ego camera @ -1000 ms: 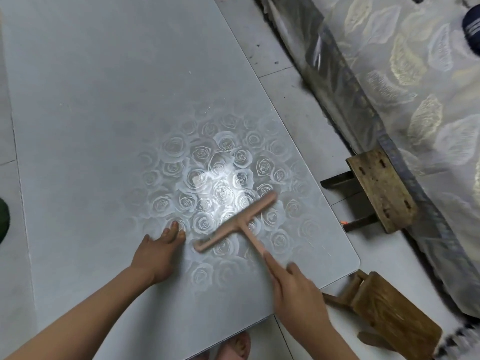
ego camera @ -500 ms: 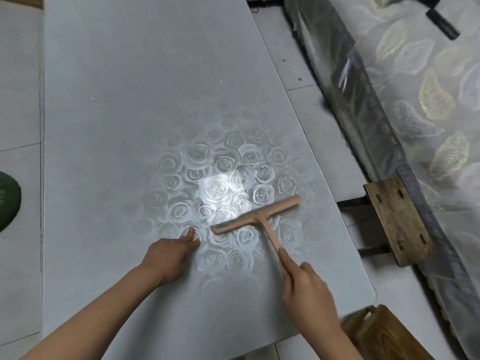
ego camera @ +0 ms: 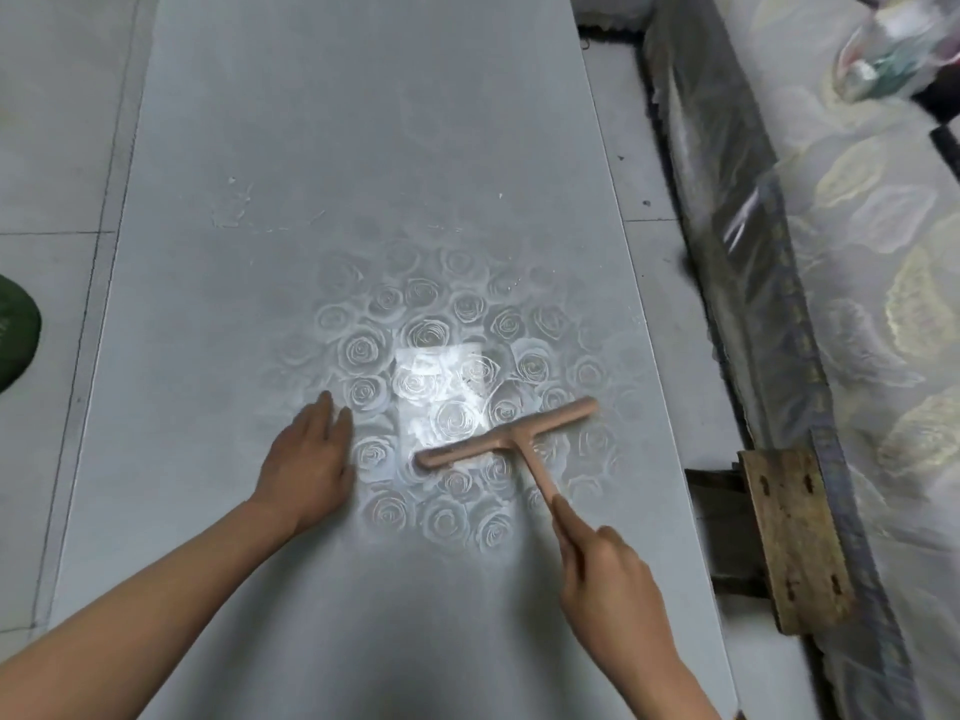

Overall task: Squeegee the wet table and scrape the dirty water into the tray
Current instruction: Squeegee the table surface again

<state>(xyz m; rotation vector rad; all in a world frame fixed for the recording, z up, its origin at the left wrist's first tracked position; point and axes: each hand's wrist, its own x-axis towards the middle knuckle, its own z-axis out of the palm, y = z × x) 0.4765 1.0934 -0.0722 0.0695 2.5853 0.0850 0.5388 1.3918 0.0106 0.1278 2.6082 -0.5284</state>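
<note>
1. Right hand [ego camera: 608, 579]: grip closed round the end of the squeegee [ego camera: 511, 433] handle, index finger laid along the shaft. Left hand [ego camera: 306, 470]: flat, fingers straight, palm down on the bench [ego camera: 363, 148], holding nothing.
2. The squeegee is a peach T-shape with its blade bar down on the bench, at 5 o'clock of the glare patch [ego camera: 441, 392]. The bar slants from 8 to 2 o'clock. The left hand sits near its low end, not touching.
3. The tray is not in view, so the edge meant to take the water cannot be told.
4. Risk: with no tray under the bench edge, a pull toward 6 o'clock would likely send dirty water onto the floor [ego camera: 52, 122].
5. Risk: the slanted bar may let water run off its low end toward the left hand and leave a streak.
6. Risk: a grip this far back on the handle gives little downward pressure, so the blade could skip over the film.
7. Surface: a grey sheet with a rose pattern that shows only where light reflects. Water streaks [ego camera: 234, 210] lie at 11 o'clock of the glare.
8. Room: pale tiled floor, with a wooden stool [ego camera: 795, 537] at 3 o'clock of the squeegee. A bed [ego camera: 857, 304] with a leaf-print cover runs along the right, with a plastic bag [ego camera: 893, 39] on it at 1 o'clock. A dark green object [ego camera: 15, 335] is cut off by the frame at 9 o'clock.
</note>
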